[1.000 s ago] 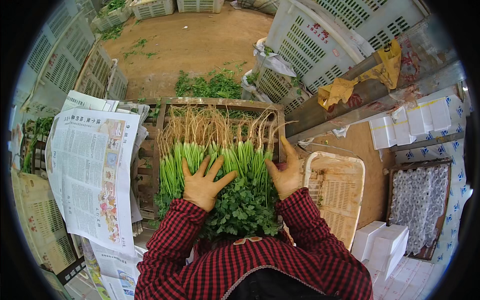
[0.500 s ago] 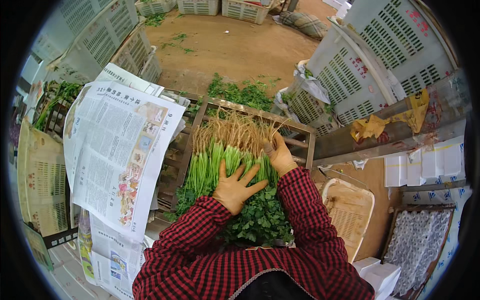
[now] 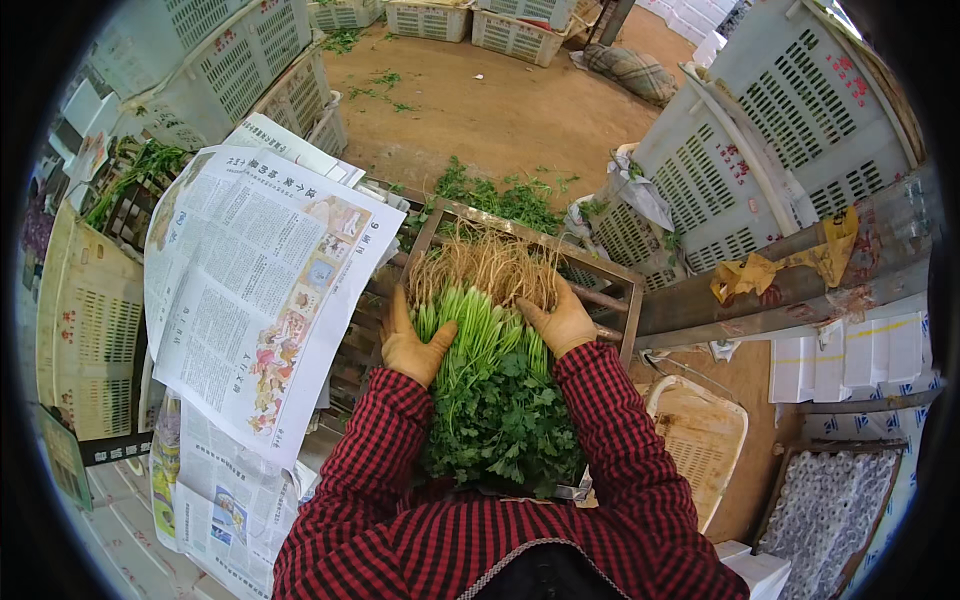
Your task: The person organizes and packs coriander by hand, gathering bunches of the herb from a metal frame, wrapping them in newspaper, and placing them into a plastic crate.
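Note:
A thick bunch of celery (image 3: pixel 480 325) lies on a slatted metal stand in front of me, its tangled brown roots pointing away and its dark green leaves toward me. My left hand (image 3: pixel 411 344) cups the left side of the stems, thumb over the top and fingers along the outer edge. On the other side my right hand (image 3: pixel 562 320) grips the bunch just below the roots, its thumb on top and its fingers partly hidden. Between them the stems are pressed together side by side.
Newspaper sheets (image 3: pixel 265 270) are stacked left of the stand (image 3: pixel 632 315). Pale plastic crates (image 3: pixel 690 190) rise at the far right and far left. A metal beam (image 3: pixel 800 270) crosses on the right, near an empty tan basket (image 3: pixel 700 430). Loose greens (image 3: pixel 500 197) litter the floor beyond.
My left hand has moved from lying spread on top of the stems to the bunch's left side. The bunch is narrower and tighter. The right hand stays at the right side.

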{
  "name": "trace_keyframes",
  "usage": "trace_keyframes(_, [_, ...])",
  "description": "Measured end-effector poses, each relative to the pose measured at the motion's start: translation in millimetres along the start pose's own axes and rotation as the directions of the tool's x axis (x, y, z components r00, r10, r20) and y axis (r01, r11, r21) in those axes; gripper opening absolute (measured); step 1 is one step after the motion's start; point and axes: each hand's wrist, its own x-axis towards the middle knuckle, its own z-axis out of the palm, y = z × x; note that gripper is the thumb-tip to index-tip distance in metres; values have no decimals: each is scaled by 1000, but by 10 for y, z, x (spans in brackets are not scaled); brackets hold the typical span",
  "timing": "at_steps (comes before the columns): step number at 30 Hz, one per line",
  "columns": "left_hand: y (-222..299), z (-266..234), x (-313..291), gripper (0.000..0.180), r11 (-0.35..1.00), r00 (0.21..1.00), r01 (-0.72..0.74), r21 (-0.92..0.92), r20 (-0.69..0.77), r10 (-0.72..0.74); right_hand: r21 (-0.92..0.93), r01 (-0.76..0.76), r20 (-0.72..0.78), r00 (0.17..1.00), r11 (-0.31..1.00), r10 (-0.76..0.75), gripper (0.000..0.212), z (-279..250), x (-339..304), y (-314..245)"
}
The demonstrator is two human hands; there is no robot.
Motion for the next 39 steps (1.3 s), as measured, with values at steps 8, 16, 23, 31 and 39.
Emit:
trace_keyframes(8, [557,326,-190,87,798,920,-382,465,271,283,529,141,132,960,837,-245,122,-14,272,400])
trace_keyframes(16, [418,409,-157,84,804,913,-408,433,215,347,87,222,240,941,971,-237,90,-95,381,-375])
trace_keyframes(23, [393,208,66,109,985,996,-52,165,86,38,-49,130,157,980,990,-121,71,24,397,-303])
trace_keyframes(31, [384,233,239,111,979,930,-177,104,344,132,188,229,208,941,955,-267,69,135,614,-12])
trace_keyframes(39, [331,251,117,107,916,894,-364,170,339,293,336,419,302,800,844,-518,128,111,793,-130])
